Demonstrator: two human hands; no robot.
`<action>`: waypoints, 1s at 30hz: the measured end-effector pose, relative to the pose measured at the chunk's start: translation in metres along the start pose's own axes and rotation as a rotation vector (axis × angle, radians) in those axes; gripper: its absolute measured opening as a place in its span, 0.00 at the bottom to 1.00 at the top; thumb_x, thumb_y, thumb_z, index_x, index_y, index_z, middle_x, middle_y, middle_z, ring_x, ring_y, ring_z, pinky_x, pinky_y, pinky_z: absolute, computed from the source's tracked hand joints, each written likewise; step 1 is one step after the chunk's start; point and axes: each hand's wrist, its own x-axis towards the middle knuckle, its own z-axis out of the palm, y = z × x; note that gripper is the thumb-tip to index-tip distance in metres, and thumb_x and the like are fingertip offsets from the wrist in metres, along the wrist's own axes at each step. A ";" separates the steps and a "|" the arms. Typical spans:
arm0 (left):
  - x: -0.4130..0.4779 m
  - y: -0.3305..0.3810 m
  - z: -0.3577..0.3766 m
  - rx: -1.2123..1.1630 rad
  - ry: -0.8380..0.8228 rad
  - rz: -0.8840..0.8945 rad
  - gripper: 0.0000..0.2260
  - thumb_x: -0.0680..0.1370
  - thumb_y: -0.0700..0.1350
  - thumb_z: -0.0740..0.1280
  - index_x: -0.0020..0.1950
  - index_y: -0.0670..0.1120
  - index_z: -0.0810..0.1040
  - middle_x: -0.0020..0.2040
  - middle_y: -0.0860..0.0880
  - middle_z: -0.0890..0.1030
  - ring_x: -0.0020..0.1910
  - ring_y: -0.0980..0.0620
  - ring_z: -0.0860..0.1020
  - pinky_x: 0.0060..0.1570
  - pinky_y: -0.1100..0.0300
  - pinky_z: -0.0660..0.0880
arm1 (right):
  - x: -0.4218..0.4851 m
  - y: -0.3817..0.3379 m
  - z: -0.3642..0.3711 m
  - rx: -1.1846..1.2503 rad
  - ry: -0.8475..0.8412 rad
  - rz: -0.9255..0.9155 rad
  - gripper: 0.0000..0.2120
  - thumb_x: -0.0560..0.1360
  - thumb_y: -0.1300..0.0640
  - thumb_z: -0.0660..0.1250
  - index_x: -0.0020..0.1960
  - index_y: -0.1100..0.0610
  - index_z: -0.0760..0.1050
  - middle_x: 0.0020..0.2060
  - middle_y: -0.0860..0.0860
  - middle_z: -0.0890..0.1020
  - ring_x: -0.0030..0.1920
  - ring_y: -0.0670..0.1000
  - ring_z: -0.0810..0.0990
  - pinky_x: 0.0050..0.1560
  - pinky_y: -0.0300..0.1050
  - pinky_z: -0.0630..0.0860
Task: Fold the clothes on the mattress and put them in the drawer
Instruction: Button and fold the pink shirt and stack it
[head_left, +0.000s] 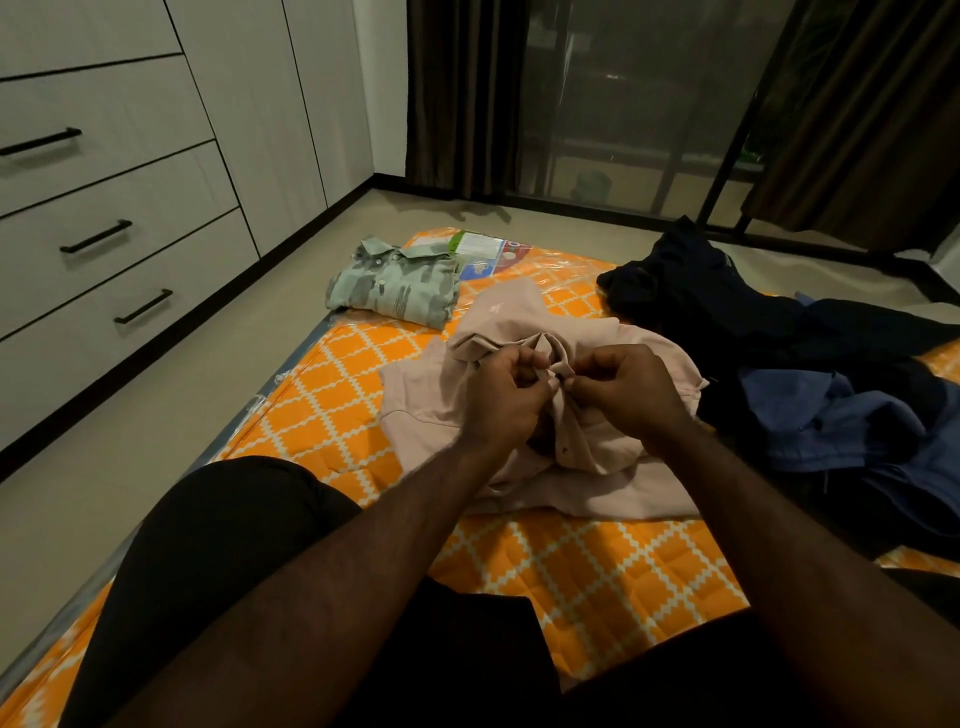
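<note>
Room: pale floor (130, 431). White cupboard wall at 9 to 11 o'clock, with drawers (104, 208), all closed; three black bar handles show. Glass door (639, 104) at 12 to 1 o'clock, with two brown curtains, one on each side of it (457, 93).

Mattress (587, 577): one, on the floor, orange with a white lattice print and a shiny plastic wrap. A paper label (483, 249) lies under the wrap at the far edge, 12 o'clock. The person sits on the near end, with a dark-clothed knee (223, 519) at 8 o'clock.

Clothes, all on the mattress:
- Heap (691, 291) of dark and blue pieces, 1 to 3 o'clock, unfolded. How many pieces it holds cannot be told.
- One pink shirt (597, 493), centre, spread out and rumpled, its collar toward 12 o'clock. It touches the heap on its 3 o'clock side.
- One green patterned shirt (395, 283), 11 o'clock, folded flat at the mattress corner, apart from the pink one.

Hands: two, both arms reaching forward, meeting over the pink shirt's front just below the collar. Left hand (501, 400) has its fingers (524, 364) curled, pinching the shirt's front edge. Right hand (631, 389) pinches the facing edge, fingertips nearly touching the left's.
</note>
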 end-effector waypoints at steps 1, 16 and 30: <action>0.000 -0.001 -0.001 -0.001 0.000 0.010 0.10 0.74 0.38 0.76 0.51 0.48 0.80 0.46 0.51 0.85 0.46 0.54 0.84 0.49 0.50 0.83 | 0.000 0.000 -0.001 -0.001 -0.018 -0.013 0.08 0.75 0.63 0.74 0.49 0.52 0.86 0.38 0.45 0.86 0.37 0.44 0.85 0.43 0.47 0.85; 0.009 -0.007 -0.011 0.318 -0.176 0.448 0.12 0.72 0.35 0.71 0.54 0.44 0.85 0.51 0.51 0.85 0.53 0.56 0.81 0.54 0.55 0.79 | 0.003 0.007 -0.010 -0.176 -0.132 -0.236 0.07 0.74 0.62 0.76 0.50 0.54 0.86 0.41 0.45 0.86 0.41 0.40 0.84 0.46 0.46 0.83; 0.005 -0.010 -0.005 0.372 0.040 0.460 0.05 0.77 0.45 0.68 0.44 0.45 0.77 0.39 0.51 0.79 0.40 0.51 0.77 0.41 0.49 0.76 | 0.002 -0.001 0.001 0.066 -0.019 -0.126 0.03 0.76 0.58 0.75 0.49 0.52 0.84 0.40 0.45 0.86 0.39 0.41 0.84 0.40 0.36 0.81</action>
